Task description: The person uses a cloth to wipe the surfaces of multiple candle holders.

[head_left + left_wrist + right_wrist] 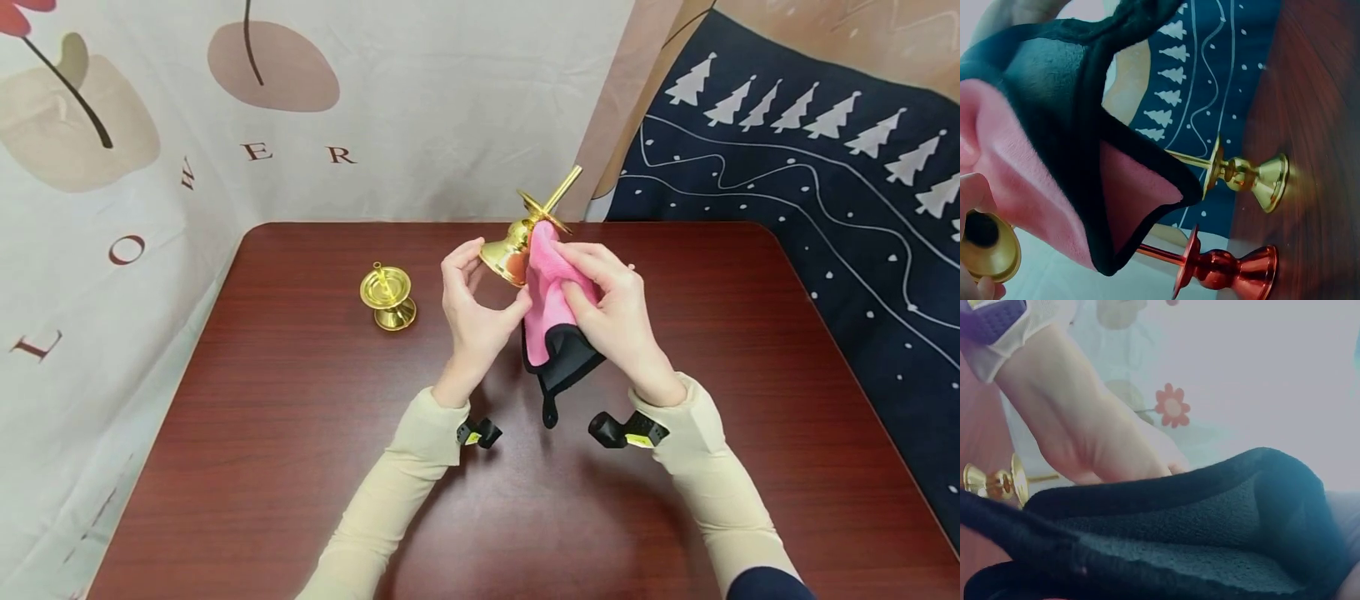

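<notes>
My left hand [480, 312] pinches the flared base of a gold candlestick [501, 254] between thumb and fingers. It is held tilted above the table, its thin stem pointing up and right. My right hand [618, 304] grips a pink cloth [547, 292] with black edging and a black back, its upper end against the candlestick below the dish. In the left wrist view the held base's hollow underside [991, 250] shows beside the fingers. The cloth [1197, 519] covers much of the right wrist view and hides the right fingers there.
A second gold candlestick [386, 296] stands on the dark wooden table [315, 467], left of the hands. In the left wrist view another gold candlestick [1244, 175] and a red one [1229, 269] stand on the table. A pale curtain and a navy tree-patterned cloth [750, 183] hang behind.
</notes>
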Demonstrator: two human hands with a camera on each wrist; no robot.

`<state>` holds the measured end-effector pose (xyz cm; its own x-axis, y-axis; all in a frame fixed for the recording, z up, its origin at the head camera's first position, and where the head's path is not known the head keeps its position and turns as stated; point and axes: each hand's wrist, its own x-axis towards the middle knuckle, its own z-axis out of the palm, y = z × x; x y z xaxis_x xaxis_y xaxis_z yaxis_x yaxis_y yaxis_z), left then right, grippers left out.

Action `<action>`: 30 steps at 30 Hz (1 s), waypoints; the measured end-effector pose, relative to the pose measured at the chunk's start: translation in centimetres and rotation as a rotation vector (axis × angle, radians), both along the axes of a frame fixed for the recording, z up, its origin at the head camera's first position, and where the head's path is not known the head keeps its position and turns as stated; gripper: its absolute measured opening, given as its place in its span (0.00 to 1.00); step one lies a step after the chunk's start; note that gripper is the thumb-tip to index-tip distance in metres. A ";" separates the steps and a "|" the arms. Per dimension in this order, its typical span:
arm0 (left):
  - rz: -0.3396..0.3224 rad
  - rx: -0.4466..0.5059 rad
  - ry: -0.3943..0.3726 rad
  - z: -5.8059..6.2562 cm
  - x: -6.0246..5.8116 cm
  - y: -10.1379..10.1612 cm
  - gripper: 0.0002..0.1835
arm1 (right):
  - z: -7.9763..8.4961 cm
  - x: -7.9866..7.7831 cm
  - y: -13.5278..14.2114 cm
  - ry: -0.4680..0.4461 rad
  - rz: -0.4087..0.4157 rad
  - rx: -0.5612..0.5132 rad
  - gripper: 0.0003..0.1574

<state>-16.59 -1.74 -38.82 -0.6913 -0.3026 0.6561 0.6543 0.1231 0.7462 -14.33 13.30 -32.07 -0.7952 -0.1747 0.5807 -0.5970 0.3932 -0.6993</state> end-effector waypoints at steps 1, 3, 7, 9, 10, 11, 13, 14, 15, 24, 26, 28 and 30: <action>0.010 -0.012 0.032 0.0 0.0 0.1 0.36 | 0.0 0.1 -0.2 0.011 0.005 0.016 0.24; 0.032 -0.047 0.081 -0.1 -0.2 0.1 0.34 | 0.0 0.4 -0.5 0.033 0.029 0.073 0.25; 0.066 -0.109 0.136 -0.3 -0.3 0.0 0.33 | 0.3 0.9 -0.8 0.100 0.087 0.192 0.22; 0.083 -0.143 0.155 -0.4 -0.4 -0.1 0.32 | 0.7 1.0 -0.8 0.122 0.081 0.199 0.22; 0.090 -0.157 0.165 -0.5 -0.5 -0.1 0.31 | 0.9 1.1 -0.8 0.126 0.066 0.182 0.23; 0.099 -0.175 0.175 -0.6 -0.5 -0.1 0.31 | 1.2 1.1 -0.8 0.125 0.048 0.152 0.23; 0.132 -0.221 0.195 -0.7 -0.6 -0.2 0.29 | 1.6 1.0 -0.8 0.136 0.002 0.098 0.24; 0.151 -0.247 0.205 -0.7 -0.6 -0.1 0.29 | 1.8 1.0 -0.8 0.144 -0.023 0.081 0.24; 0.171 -0.273 0.218 -0.7 -0.6 -0.1 0.29 | 2.0 0.8 -0.9 0.153 -0.050 0.070 0.24; 0.280 -0.466 0.367 -0.9 -0.7 -0.2 0.29 | 2.8 0.2 -1.7 0.058 -0.024 0.197 0.24; 0.285 -0.476 0.380 -1.0 -0.8 -0.2 0.29 | 2.9 0.3 -1.5 0.030 0.050 0.249 0.25; 0.283 -0.481 0.386 -1.1 -0.8 -0.1 0.28 | 3.0 0.5 -1.2 0.011 0.124 0.295 0.25; 0.277 -0.485 0.388 -1.1 -0.8 -0.1 0.28 | 3.2 0.7 -0.7 -0.018 0.179 0.316 0.25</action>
